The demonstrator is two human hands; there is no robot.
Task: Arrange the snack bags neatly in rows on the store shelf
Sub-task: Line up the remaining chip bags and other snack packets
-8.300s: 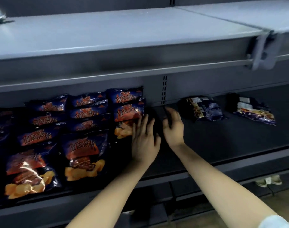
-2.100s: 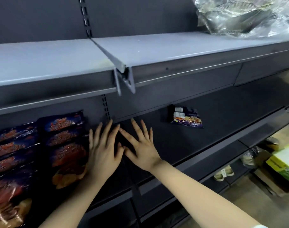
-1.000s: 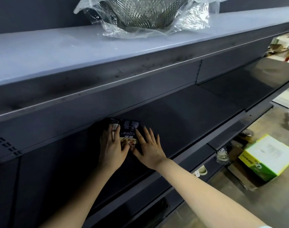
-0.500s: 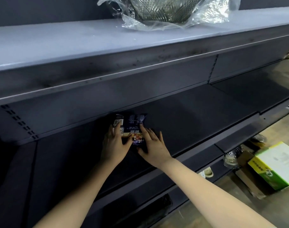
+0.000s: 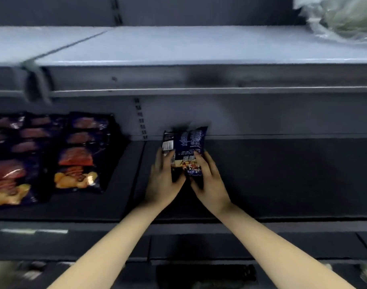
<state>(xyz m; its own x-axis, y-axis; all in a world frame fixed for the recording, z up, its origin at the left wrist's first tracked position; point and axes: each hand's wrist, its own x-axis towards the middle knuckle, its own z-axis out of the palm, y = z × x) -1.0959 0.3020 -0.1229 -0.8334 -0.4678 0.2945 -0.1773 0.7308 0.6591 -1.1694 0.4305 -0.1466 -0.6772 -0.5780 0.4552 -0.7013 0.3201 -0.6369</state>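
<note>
Most of the stocking looks done left of the slotted upright (image 5: 140, 119) on the back wall: the orange-printed chip bags (image 5: 78, 155) lie face up in overlapping rows running from the back of the dark shelf (image 5: 282, 174) toward its front edge, and they read as fairly even, though blur softens the far-left ones. Just right of the upright, the dark blue snack bag (image 5: 190, 142) is held up off the shelf with its printed back panel and barcode toward the camera, its top near the back wall. The left hand (image 5: 162, 182) grips its left edge with fingers curled up along the side, and the right hand (image 5: 210, 184) grips the right edge the same way — the bag is pinched between the two. A second bag may be tucked against its left side; the blur does not let me tell. Right of the upright the shelf shows no other bags, so this one is not yet in a row; I judge what remains is to turn it face up and lay it down in line. Above the upright, a pale upper shelf (image 5: 199, 44) carries something plastic-wrapped (image 5: 341, 15) at far right.
</note>
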